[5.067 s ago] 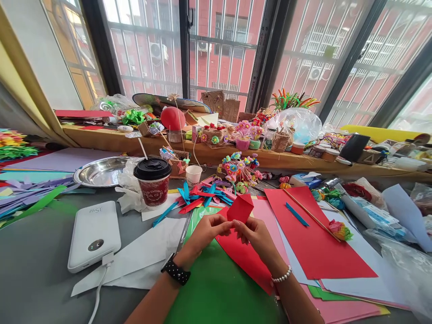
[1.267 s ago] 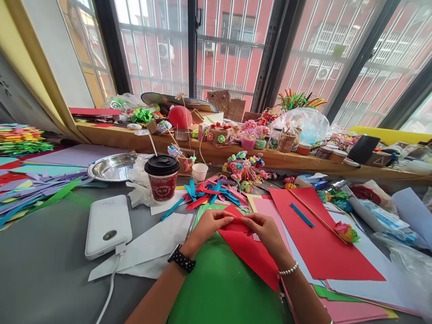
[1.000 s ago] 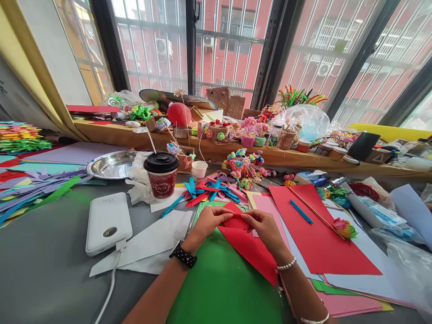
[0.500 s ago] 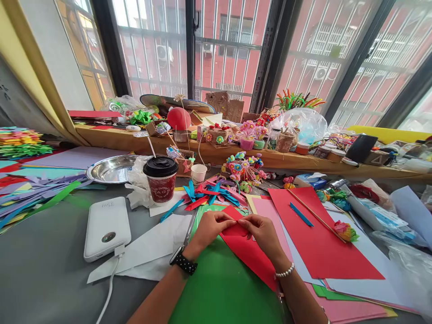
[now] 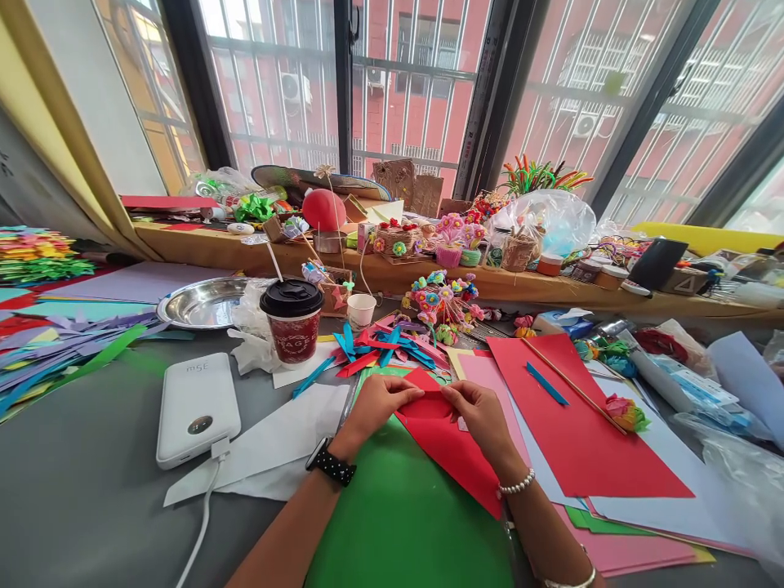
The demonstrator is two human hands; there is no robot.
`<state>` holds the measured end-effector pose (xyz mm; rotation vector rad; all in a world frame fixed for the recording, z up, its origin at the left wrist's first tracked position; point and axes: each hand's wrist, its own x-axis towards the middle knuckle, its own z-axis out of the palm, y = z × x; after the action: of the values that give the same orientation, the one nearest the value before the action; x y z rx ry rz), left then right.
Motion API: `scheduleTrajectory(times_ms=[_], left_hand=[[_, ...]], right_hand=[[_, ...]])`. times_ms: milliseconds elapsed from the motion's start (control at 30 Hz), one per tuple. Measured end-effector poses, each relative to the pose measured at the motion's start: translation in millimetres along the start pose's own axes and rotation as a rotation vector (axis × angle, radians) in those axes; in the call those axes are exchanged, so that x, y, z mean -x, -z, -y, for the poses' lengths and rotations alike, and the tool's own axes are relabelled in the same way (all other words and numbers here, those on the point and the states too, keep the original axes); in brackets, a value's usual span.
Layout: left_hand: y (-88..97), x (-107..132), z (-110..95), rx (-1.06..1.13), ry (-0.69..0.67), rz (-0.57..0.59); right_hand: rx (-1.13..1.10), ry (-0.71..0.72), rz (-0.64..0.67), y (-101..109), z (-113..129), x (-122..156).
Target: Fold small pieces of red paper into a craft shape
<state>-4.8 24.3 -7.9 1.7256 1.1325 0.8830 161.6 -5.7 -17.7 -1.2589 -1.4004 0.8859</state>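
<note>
Both my hands rest on a small folded piece of red paper [image 5: 432, 403] lying on a larger red sheet [image 5: 456, 457] over a green sheet [image 5: 398, 523]. My left hand [image 5: 375, 404], with a black dotted watch strap at the wrist, pinches the piece's left side. The right side of the piece is pinched by my right hand [image 5: 481, 416], which wears a pearl bracelet. The fingertips of the two hands nearly meet over the fold.
A white power bank [image 5: 196, 407] with a cable lies left, beside white paper [image 5: 282, 445]. A red lidded cup [image 5: 292, 322], a steel bowl [image 5: 202, 302], cut paper strips [image 5: 380, 347], a red sheet with a wooden stick [image 5: 569, 388], and paper flowers [image 5: 444, 302] crowd the table.
The folded red piece, held up in the air five seconds ago, now lies pressed flat on the red sheet. Over the last second my hands have barely shifted.
</note>
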Motion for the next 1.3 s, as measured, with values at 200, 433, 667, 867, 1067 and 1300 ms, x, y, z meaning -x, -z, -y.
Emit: scheduleTrajectory(times_ms=[200, 433, 667, 867, 1067, 1300], left_hand=[[-0.1, -1.1, 4.1, 0.044, 0.017, 0.005], [-1.2, -2.0, 4.7, 0.096, 0.043, 0.005], [-1.8, -2.0, 1.1, 0.131, 0.078, -0.050], [-4.9, 0.3, -1.5, 0.089, 0.042, -0.068], [-4.2, 0.1, -2.1, 0.110, 0.066, 0.056], [-6.2, 2.0, 5.6, 0.000, 0.004, 0.219]], right_hand=[[-0.085, -0.053, 0.043, -0.8, -1.4, -0.4], [0.051, 0.011, -0.027, -1.4, -1.0, -0.4], [0.192, 0.086, -0.144, -1.6, -3.5, 0.3], [0.054, 0.033, -0.010, -1.4, -2.5, -0.8], [0.169, 0.052, -0.001, -1.9, -1.2, 0.4], [0.386, 0.203, 0.065, -1.4, 1.4, 2.5]])
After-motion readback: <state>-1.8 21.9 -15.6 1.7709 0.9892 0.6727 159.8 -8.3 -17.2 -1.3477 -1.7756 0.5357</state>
